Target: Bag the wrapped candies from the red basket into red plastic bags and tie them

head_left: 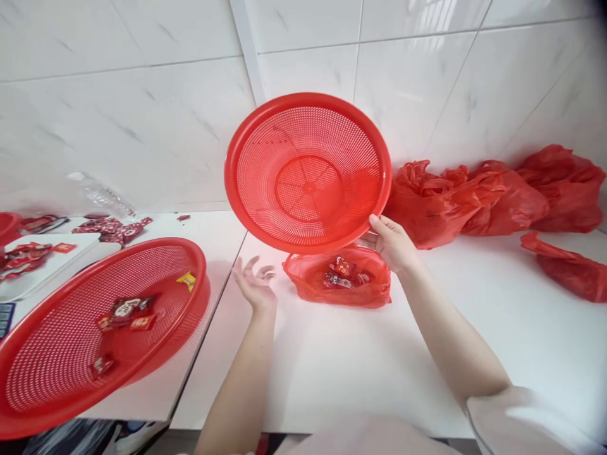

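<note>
A round red plastic mesh basket (308, 237) is tilted up with its bare inside toward me. My right hand (391, 243) grips its lower right rim, thumb on the near side. Below the basket, an open red plastic bag (341, 296) rests on the white table with several small wrapped sweets (345, 272) inside. My left hand (256, 284) is raised just left of the bag, fingers spread and holding nothing. It is apart from both the basket and the bag.
A larger red mesh basket (165, 341) with several wrapped sweets stands at left. Behind it are a white tray (85, 243), loose packets (116, 230) and a clear plastic bottle (104, 194). Filled red bags (427, 208) line the tiled wall at right; another bag (569, 268) lies nearer.
</note>
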Motion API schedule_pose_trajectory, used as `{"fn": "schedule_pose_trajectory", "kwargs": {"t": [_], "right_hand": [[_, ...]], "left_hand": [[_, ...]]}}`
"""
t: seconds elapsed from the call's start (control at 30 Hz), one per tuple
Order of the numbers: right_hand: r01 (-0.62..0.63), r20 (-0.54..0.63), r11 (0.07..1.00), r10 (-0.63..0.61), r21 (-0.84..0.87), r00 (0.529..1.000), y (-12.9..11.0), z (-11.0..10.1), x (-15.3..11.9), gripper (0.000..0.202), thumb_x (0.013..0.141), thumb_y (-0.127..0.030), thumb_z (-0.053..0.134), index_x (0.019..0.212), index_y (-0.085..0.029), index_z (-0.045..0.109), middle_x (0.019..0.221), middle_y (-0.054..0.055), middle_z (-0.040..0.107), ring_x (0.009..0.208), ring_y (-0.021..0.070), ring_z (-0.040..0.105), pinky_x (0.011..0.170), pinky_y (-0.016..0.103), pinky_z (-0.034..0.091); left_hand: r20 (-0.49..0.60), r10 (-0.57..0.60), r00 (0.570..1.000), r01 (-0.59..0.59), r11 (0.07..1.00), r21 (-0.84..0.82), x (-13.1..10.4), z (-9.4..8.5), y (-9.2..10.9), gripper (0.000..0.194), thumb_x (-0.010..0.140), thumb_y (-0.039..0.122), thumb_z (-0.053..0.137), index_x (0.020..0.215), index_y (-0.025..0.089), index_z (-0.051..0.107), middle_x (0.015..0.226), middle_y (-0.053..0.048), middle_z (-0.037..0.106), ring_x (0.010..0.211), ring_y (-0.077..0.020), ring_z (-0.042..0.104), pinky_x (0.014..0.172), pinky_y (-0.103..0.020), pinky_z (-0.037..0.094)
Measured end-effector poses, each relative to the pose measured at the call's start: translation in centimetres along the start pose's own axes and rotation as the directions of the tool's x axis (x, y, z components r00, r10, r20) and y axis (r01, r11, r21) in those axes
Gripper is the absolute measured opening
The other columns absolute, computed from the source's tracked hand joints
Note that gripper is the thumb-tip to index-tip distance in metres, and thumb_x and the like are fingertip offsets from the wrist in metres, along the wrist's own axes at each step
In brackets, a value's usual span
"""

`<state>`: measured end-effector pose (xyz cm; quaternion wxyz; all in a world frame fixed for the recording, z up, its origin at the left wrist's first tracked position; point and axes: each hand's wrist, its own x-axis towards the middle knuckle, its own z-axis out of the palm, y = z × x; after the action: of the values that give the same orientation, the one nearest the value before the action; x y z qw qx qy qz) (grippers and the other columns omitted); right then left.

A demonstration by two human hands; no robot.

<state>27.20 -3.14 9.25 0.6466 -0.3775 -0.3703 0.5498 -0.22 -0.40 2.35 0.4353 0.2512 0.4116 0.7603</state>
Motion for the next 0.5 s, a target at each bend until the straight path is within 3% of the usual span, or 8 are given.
{"fn": "schedule_pose_trajectory", "kwargs": {"t": [0.07,0.1,0.2,0.3,0.4,0.5], "right_hand": [[0.037,-0.038,0.999,-0.038,-0.014,0.999,-1.0,-0.1,-0.3,0.032,0.074,-0.047,0.074,0.091,-0.022,0.065,0.094,0.001,0.073,0.082,0.0161,0.071,0.083,0.034,0.057],[0.051,-0.049,0.998,-0.053,-0.024,0.997,-1.5,-0.2,-0.5,0.032,0.074,-0.048,0.074,0.091,-0.021,0.065,0.095,0.002,0.073,0.083,0.0164,0.071,0.083,0.034,0.057],[0.079,-0.068,0.996,-0.082,-0.04,0.994,-2.7,-0.6,-1.0,0.031,0.076,-0.046,0.073,0.093,-0.021,0.066,0.096,0.002,0.073,0.085,0.0167,0.071,0.083,0.034,0.057],[0.097,-0.078,0.993,-0.102,-0.063,0.992,-3.4,-0.9,-1.4,0.03,0.078,-0.046,0.071,0.094,-0.021,0.067,0.097,0.002,0.073,0.088,0.0173,0.07,0.084,0.034,0.057],[0.1,-0.076,0.99,-0.108,-0.098,0.991,-3.6,-1.0,-1.6,0.03,0.079,-0.048,0.069,0.093,-0.022,0.066,0.096,0.002,0.072,0.087,0.0181,0.07,0.084,0.035,0.056],[0.096,-0.065,0.987,-0.105,-0.13,0.992,-3.7,-0.8,-1.7,0.031,0.079,-0.05,0.068,0.093,-0.022,0.065,0.096,0.003,0.072,0.089,0.0187,0.07,0.084,0.036,0.056]], "left_hand": [[-0.218,0.108,0.97,-0.11,0.994,0.003,0.6,-0.2,1.0,0.054,0.086,0.058,0.041,0.129,0.026,0.037,0.124,-0.012,0.051,0.061,-0.0101,0.058,0.047,-0.022,0.038],[-0.273,0.151,0.95,-0.151,0.988,0.021,0.8,-0.3,1.5,0.053,0.087,0.056,0.042,0.131,0.028,0.034,0.127,-0.012,0.048,0.062,-0.0091,0.056,0.047,-0.022,0.037],[-0.274,0.215,0.937,-0.201,0.976,0.079,1.2,-0.4,2.5,0.054,0.086,0.05,0.047,0.134,0.033,0.029,0.125,-0.009,0.047,0.06,-0.0075,0.051,0.048,-0.021,0.035],[-0.271,0.174,0.947,-0.152,0.983,0.1,1.6,-0.7,2.4,0.044,0.084,0.048,0.047,0.122,0.028,0.039,0.113,-0.007,0.05,0.058,-0.0065,0.045,0.048,-0.02,0.03],[-0.351,0.105,0.93,-0.068,0.991,0.117,2.2,-1.3,2.0,0.037,0.08,0.046,0.047,0.112,0.028,0.038,0.113,-0.006,0.047,0.06,-0.0072,0.044,0.047,-0.02,0.028],[-0.364,0.14,0.921,-0.105,0.988,0.116,2.9,-2.1,1.8,0.037,0.08,0.049,0.047,0.111,0.03,0.036,0.115,-0.005,0.047,0.061,-0.008,0.045,0.048,-0.021,0.029]]}}
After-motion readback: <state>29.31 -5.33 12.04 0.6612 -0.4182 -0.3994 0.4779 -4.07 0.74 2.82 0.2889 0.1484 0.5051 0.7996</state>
